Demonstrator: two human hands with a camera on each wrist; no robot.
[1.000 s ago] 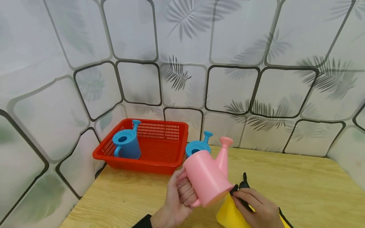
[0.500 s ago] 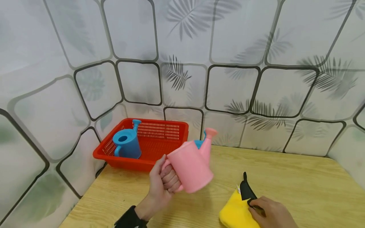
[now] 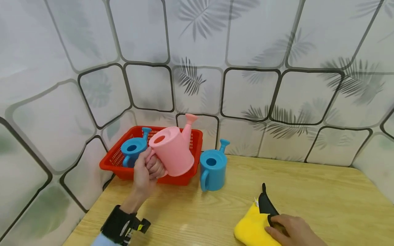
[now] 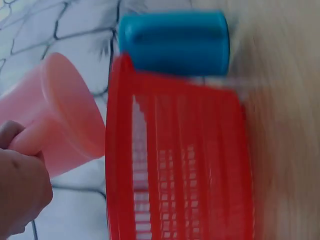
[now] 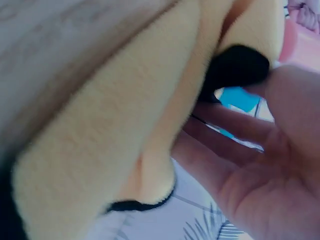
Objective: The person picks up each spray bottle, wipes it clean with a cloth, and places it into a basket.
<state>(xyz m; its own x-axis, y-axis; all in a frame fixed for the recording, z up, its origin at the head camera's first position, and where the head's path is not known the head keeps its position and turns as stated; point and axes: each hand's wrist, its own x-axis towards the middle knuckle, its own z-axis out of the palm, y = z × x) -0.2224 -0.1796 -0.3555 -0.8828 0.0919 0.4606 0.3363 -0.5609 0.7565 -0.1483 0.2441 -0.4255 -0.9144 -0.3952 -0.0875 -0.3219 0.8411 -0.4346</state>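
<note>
My left hand [image 3: 148, 169] grips the handle of a pink watering can [image 3: 173, 152], tilted, spout to the upper right. In the head view the can overlaps the red basket [image 3: 123, 174], where a blue watering can [image 3: 133, 147] stands at the left. The left wrist view has the pink can's base [image 4: 75, 107] close to the basket's rim [image 4: 116, 150]. At the lower right my right hand [image 3: 293, 229] pinches the black edging of a yellow plush cloth [image 3: 253, 227] lying on the table. Its fuzzy folds [image 5: 105, 125] fill much of the right wrist view.
A second blue watering can [image 3: 213, 171] stands upright on the wooden table [image 3: 323, 194], just right of the basket. Behind the table hangs a patterned curtain [image 3: 252, 92] with leaf prints, which also runs along the left side.
My left hand has carried the pink watering can away from the cloth, left and up toward the basket, uncovering the second blue can. My right hand has shifted slightly right, still holding the cloth.
</note>
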